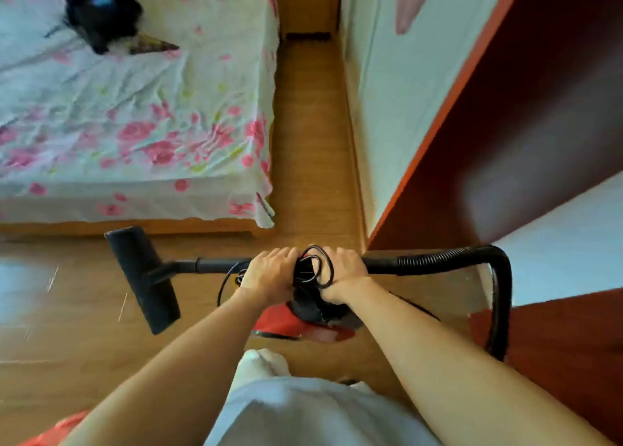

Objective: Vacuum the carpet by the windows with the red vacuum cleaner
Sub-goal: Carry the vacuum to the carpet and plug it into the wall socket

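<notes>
Red vacuum cleaner [290, 322] near bed [135, 115] corner; left hand [269, 275], right hand [344, 275] both wrapped round wand [215, 264], cord [325, 263] bundled between. Likely transport step; next unwind cord at carpet.

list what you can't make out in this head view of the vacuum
Head view:
- red vacuum cleaner: body mostly hidden under the left hand, right hand and coiled cord.
- dark thing on the bed: motion-blurred, unidentifiable.
- hose: lower end lost behind the right forearm.
- carpet and windows: outside the frame.

Glossy wooden floor [310, 142] – creased floral cloth bedsheet [135, 108] – ribbed black plastic hose [438, 260].
</notes>
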